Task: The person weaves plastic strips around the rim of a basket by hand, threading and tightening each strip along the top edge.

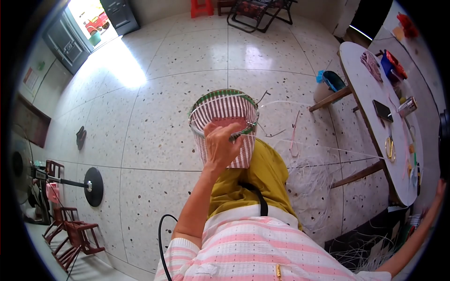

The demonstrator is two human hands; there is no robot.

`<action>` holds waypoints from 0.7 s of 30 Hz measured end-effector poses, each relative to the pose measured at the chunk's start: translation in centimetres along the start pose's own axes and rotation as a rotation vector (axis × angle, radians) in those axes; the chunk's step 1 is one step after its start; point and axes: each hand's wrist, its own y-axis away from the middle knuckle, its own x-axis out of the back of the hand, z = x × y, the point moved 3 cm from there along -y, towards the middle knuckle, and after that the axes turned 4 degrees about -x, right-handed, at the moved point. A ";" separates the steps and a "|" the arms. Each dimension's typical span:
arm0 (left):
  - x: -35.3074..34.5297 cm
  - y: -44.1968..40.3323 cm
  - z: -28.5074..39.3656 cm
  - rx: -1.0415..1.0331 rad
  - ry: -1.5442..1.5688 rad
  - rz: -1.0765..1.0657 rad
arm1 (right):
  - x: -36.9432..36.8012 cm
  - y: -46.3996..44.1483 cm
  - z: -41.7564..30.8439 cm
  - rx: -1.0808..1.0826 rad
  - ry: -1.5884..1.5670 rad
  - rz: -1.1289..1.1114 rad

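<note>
A woven basket (222, 110) with red-and-white stripes and a green rim stands between my knees, its mouth facing up. My left hand (222, 143) is closed on the near rim, with the knuckles over the opening. A thin white plastic strip (323, 147) runs from the rim out to the right, past the table edge. Wire-like ends stick out at the basket's right side. My right arm reaches far to the right; my right hand (441, 187) is at the dark edge of the view, its fingers mostly hidden, so what it holds cannot be made out.
On the right, a white table (363, 93) carries a phone (382, 111), gold-handled scissors (390, 149) and a can (407, 107). Loose white strips (311, 180) lie on the floor below. A bin (328, 86) stands near the table leg. Left are a fan base (93, 186) and small chairs (82, 236).
</note>
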 end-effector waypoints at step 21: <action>2.6 2.8 0.8 -0.050 0.088 -0.175 | -23.6 13.3 53.0 -0.611 0.605 -0.988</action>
